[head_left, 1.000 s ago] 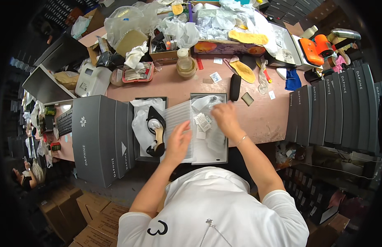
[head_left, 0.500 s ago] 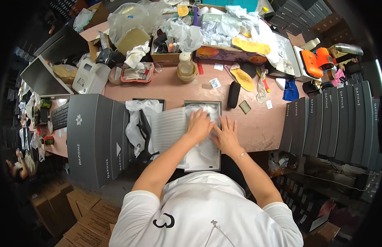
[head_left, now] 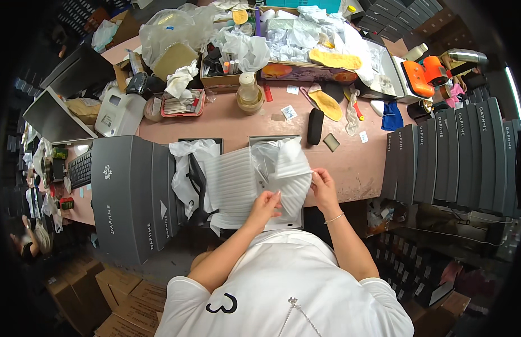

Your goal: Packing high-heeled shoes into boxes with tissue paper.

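Observation:
A ribbed white foam sheet (head_left: 233,175) lies across an open grey shoe box (head_left: 271,138) in front of me, spilling over its left side. My right hand (head_left: 324,189) pinches the sheet's folded right corner between thumb and fingers. Over the near part of the sheet is my left hand (head_left: 265,208), its fingers loosely bent and apart, with nothing visible in them. Thin white wrapping (head_left: 264,155) shows inside the box; what it covers is hidden. To the left, a black high-heeled shoe (head_left: 197,182) rests against crumpled white paper (head_left: 181,154) in another grey box.
Grey shoe boxes stand in a row at the left (head_left: 123,196) and right (head_left: 460,157). Behind the work spot are a black case (head_left: 315,126), yellow insoles (head_left: 326,105), a bottle in a bowl (head_left: 249,95) and a paper-filled carton (head_left: 305,73).
Both hands have come back from inside the box and moved apart. The foam sheet's right part is now folded over the box, its corner in my right hand.

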{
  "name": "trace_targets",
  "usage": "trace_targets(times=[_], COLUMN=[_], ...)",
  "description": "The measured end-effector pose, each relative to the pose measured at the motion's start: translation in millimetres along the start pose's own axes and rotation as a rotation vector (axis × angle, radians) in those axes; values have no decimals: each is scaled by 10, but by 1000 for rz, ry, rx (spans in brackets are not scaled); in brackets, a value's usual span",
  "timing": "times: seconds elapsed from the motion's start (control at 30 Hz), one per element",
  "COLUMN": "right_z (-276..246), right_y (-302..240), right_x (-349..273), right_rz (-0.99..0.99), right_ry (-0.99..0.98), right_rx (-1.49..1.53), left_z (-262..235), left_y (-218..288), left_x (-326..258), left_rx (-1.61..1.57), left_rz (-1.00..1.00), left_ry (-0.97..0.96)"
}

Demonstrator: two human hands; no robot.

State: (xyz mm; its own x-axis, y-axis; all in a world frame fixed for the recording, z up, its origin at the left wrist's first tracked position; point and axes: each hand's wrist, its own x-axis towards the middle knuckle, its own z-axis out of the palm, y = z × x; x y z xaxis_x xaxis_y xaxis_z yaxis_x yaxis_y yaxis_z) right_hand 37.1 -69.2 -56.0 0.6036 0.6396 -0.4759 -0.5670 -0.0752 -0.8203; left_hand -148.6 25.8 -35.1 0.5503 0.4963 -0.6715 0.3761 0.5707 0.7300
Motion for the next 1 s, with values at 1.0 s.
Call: trace_targets(times=[1.0], right_z=[-508], right_y=[-777], right_x=[8], right_rz=[-255], right_ry=[177], right_rx=[-759], left_z=[-397], left_y=[-203], left_x=[5], left_rx=[520], left_rz=[376], left_ry=[171])
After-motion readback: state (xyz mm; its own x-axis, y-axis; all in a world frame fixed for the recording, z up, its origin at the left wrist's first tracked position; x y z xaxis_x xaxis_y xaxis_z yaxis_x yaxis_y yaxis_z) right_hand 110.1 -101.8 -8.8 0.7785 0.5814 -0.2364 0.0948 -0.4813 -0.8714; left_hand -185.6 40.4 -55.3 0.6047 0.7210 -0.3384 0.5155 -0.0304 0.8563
